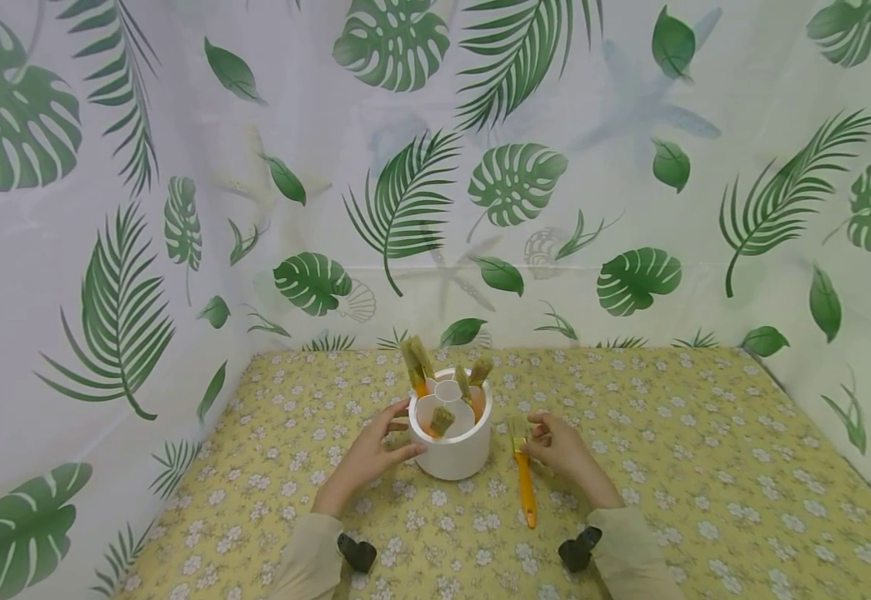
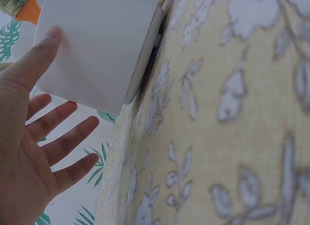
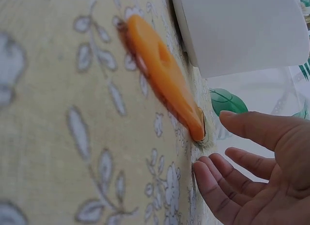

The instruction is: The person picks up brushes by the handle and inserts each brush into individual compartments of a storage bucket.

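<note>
A round white holder point(image 1: 446, 458) with inner compartments stands upright on the table; several paintbrushes point(image 1: 414, 358) lean in it, bristles up. My left hand point(image 1: 375, 450) is at its left side, the thumb lying along the wall and the other fingers spread in the left wrist view. To the right of the holder, a paintbrush with an orange handle point(image 1: 527, 492) lies on the cloth, its bristle end pointing away from me. Beside its metal band is my right hand point(image 1: 558, 450). In the right wrist view its fingers point(image 3: 213, 184) are loosely bent, with a gap between thumb and fingertips.
A yellow floral cloth point(image 1: 705, 467) covers the table. White curtains point(image 1: 593, 225) printed with green leaves hang behind it and at both sides. Black wrist cameras point(image 1: 356, 552) sit at both sleeves.
</note>
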The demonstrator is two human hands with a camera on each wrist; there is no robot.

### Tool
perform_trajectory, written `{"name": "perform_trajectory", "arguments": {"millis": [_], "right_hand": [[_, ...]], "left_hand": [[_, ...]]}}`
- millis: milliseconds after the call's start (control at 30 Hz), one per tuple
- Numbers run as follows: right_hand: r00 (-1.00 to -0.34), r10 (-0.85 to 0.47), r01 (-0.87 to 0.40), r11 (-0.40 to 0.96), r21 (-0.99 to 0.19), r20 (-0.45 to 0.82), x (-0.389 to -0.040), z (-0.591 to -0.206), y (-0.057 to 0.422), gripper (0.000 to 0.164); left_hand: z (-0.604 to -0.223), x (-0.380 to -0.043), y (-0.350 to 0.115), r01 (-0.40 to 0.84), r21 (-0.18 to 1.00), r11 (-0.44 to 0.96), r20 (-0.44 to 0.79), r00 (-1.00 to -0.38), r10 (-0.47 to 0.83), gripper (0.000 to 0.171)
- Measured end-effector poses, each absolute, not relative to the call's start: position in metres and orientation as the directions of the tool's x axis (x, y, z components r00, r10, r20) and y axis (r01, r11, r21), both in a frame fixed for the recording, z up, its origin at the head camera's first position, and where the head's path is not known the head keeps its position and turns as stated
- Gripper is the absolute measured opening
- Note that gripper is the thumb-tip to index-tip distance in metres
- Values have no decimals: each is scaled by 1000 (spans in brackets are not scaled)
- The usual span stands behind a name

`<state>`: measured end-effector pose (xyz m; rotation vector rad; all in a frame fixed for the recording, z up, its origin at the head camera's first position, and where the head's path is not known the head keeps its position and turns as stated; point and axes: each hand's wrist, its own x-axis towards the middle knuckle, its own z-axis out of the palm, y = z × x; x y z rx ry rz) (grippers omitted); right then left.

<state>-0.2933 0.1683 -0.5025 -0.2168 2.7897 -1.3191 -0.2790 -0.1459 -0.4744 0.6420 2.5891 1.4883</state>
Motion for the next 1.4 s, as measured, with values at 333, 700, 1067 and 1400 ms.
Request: {"name": "perform_trajectory", "arguments": {"millis": [333,700,1067,1400], "right_hand": [[-989,-145,-106,629,-771,17,-292,-506,167,50],[-990,-142,-92,632,-770,1,-291,-510,162,55],[-989,-146,-96,652,-752,0,-291,-510,159,56],[-991,-131,-55,640,-766,-39,-289,-508,160,58]], "left_hand": [[-501,-296,-148,308,843,440,140,-917,374,78],[-512,-302,-148,310,830,464,147,-924,354,81],[-514,-300,-148,304,831,467,137,-924,358,81],[-513,-300,-148,305,837,454,143,-923,356,80]]}}
